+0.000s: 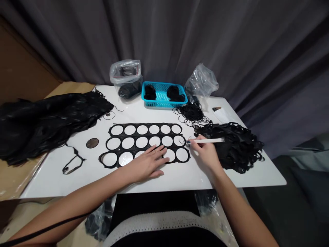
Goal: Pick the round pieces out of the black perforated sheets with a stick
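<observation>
A black rubber sheet [135,136] lies flat on the white table [51,178], with several white circles in three rows. My left hand [146,164] rests on its lower row with the fingers spread, pressing it flat and holding nothing. My right hand [205,154] sits at the sheet's right end and pinches a slim white pen-like tool [205,140]. The tool's dark tip touches or nearly touches the last circle [179,140] of the middle row. A thin black loop lies at that circle's edge. The palm of my left hand hides part of the lower row.
Black rubber scraps lie heaped at left [51,123] and right [231,147]. Behind stand a turquoise plastic basket [163,94] holding black bundles, a clear plastic bag [125,77], and another bag [202,82]. Thin black rings [191,115] lie tangled nearby. Grey curtains hang behind the table.
</observation>
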A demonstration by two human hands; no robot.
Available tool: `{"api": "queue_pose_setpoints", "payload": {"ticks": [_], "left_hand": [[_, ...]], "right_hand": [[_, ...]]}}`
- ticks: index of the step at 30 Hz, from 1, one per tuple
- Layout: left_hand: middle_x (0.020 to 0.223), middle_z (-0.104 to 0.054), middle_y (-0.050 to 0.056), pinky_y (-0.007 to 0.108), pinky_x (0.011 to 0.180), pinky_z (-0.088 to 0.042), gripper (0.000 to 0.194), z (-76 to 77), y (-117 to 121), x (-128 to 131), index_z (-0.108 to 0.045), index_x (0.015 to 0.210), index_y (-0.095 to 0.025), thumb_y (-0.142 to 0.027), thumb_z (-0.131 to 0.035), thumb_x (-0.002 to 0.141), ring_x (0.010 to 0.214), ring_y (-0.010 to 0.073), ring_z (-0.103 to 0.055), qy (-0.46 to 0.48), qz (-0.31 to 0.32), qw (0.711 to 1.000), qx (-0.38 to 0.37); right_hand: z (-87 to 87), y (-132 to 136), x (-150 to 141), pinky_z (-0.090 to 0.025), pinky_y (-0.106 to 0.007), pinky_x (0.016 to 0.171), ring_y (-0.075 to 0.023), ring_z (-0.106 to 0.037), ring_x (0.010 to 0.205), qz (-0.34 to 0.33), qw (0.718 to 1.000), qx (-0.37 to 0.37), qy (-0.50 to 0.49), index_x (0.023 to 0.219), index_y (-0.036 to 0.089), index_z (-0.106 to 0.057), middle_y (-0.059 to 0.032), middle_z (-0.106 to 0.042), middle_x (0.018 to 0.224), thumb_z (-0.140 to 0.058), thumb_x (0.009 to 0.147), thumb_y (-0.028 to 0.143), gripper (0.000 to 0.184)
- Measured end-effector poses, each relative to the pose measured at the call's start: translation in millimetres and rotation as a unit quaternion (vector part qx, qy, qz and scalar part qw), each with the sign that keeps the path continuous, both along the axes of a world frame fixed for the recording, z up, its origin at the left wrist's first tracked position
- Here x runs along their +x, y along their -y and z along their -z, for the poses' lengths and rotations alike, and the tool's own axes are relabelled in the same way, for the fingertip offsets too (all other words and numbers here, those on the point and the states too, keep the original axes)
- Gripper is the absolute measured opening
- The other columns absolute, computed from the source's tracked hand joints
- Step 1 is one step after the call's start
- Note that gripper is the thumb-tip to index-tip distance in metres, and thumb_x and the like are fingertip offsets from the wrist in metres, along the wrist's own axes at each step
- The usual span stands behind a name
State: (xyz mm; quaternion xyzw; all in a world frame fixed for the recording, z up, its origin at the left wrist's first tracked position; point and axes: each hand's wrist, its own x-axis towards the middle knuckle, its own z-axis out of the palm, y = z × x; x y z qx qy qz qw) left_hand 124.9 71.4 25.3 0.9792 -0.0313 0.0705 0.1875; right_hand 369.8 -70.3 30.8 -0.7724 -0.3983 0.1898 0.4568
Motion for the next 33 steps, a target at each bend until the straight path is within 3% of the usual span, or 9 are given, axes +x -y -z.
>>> {"api": "queue_pose_setpoints", "payload": {"ticks": [5, 13, 16, 20, 22, 24, 28, 30, 33], "left_hand": [[0.150, -0.045, 0.020, 0.050, 0.119, -0.027, 0.045, 9.6, 13.1, -24.0, -0.052, 0.137, -0.015, -0.032, -0.059, 0.096, 0.142, 0.0316, -0.041, 0.006, -0.037, 0.999, 0.031], [0.153, -0.042, 0.018, 0.054, 0.119, -0.025, 0.047, 22.4, 27.8, -27.2, -0.050, 0.139, -0.018, -0.034, -0.060, 0.096, 0.144, 0.0333, -0.036, 0.024, -0.078, 0.997, 0.005], [0.152, -0.042, 0.016, 0.051, 0.116, -0.033, 0.049, 13.4, 27.7, -24.3, -0.049, 0.140, -0.020, -0.036, -0.061, 0.095, 0.143, 0.0323, -0.038, 0.021, -0.130, 0.987, -0.088], [0.152, -0.041, 0.012, 0.043, 0.111, -0.040, 0.057, -8.5, 18.3, -10.8, -0.042, 0.143, -0.026, -0.035, -0.065, 0.092, 0.138, 0.0268, -0.044, 0.053, -0.184, 0.935, -0.298], [0.137, -0.057, 0.010, 0.043, 0.110, -0.039, 0.060, -16.7, 12.1, -1.2, -0.041, 0.143, -0.027, -0.031, -0.069, 0.090, 0.130, 0.0252, -0.051, 0.069, -0.151, 0.903, -0.396], [0.108, -0.068, 0.006, 0.040, 0.101, -0.044, 0.056, -19.9, 7.4, 7.4, -0.045, 0.139, -0.024, -0.028, -0.069, 0.089, 0.111, 0.0225, -0.062, 0.073, -0.131, 0.856, -0.495], [0.076, -0.057, -0.004, 0.028, 0.075, -0.047, 0.054, -14.3, 4.6, 14.8, -0.049, 0.132, -0.019, -0.028, -0.071, 0.084, 0.075, 0.0143, -0.062, 0.045, -0.142, 0.766, -0.625], [0.072, -0.055, -0.006, 0.027, 0.072, -0.046, 0.052, -10.4, 5.1, 14.6, -0.051, 0.130, -0.020, -0.026, -0.071, 0.081, 0.071, 0.0131, -0.061, 0.012, -0.137, 0.762, -0.633], [0.069, -0.057, -0.005, 0.025, 0.068, -0.045, 0.037, -9.4, 5.9, 14.0, -0.061, 0.115, -0.019, -0.020, -0.067, 0.078, 0.068, 0.0127, -0.059, -0.022, -0.149, 0.790, -0.595]], "right_hand": [[4.0, -6.2, -45.6, -0.046, -0.034, 0.082, -0.0215, -0.063, 0.089, -0.133, 0.991, -0.018, -0.016, 0.083, 0.022, -0.063, -0.0052, -0.070, 0.092, -0.056, 0.092, 0.037, 0.019], [0.7, -0.8, -59.5, -0.047, -0.036, 0.085, -0.0223, -0.063, 0.092, -0.182, 0.982, -0.050, -0.004, 0.084, 0.023, -0.064, -0.0040, -0.071, 0.092, -0.055, 0.092, 0.034, 0.016], [-2.9, -1.2, -63.4, -0.047, -0.036, 0.084, -0.0219, -0.064, 0.090, -0.178, 0.978, -0.038, -0.099, 0.083, 0.022, -0.063, -0.0044, -0.072, 0.091, -0.059, 0.091, 0.038, 0.018], [-11.8, -4.3, -70.1, -0.049, -0.037, 0.084, -0.0224, -0.066, 0.090, -0.145, 0.949, 0.006, -0.281, 0.075, 0.022, -0.054, -0.0055, -0.074, 0.092, -0.071, 0.084, 0.045, 0.030], [-16.4, -5.6, -71.9, -0.049, -0.037, 0.085, -0.0227, -0.067, 0.091, -0.148, 0.935, 0.014, -0.323, 0.072, 0.022, -0.052, -0.0051, -0.074, 0.090, -0.075, 0.080, 0.046, 0.035], [-19.5, -6.1, -71.7, -0.049, -0.035, 0.083, -0.0214, -0.066, 0.088, -0.144, 0.930, 0.021, -0.338, 0.072, 0.021, -0.052, -0.0042, -0.074, 0.089, -0.077, 0.079, 0.046, 0.036], [-18.6, -4.4, -66.7, -0.050, -0.033, 0.079, -0.0189, -0.064, 0.081, -0.122, 0.911, 0.044, -0.392, 0.071, 0.021, -0.051, -0.0039, -0.072, 0.086, -0.079, 0.077, 0.044, 0.036], [-15.2, -2.8, -64.5, -0.051, -0.032, 0.077, -0.0185, -0.064, 0.080, -0.109, 0.890, 0.045, -0.440, 0.071, 0.022, -0.052, -0.0036, -0.071, 0.084, -0.080, 0.076, 0.042, 0.035], [-9.7, -0.5, -64.4, -0.052, -0.029, 0.070, -0.0179, -0.065, 0.081, -0.106, 0.855, 0.028, -0.507, 0.077, 0.021, -0.056, -0.0047, -0.070, 0.084, -0.080, 0.077, 0.038, 0.029]]}}
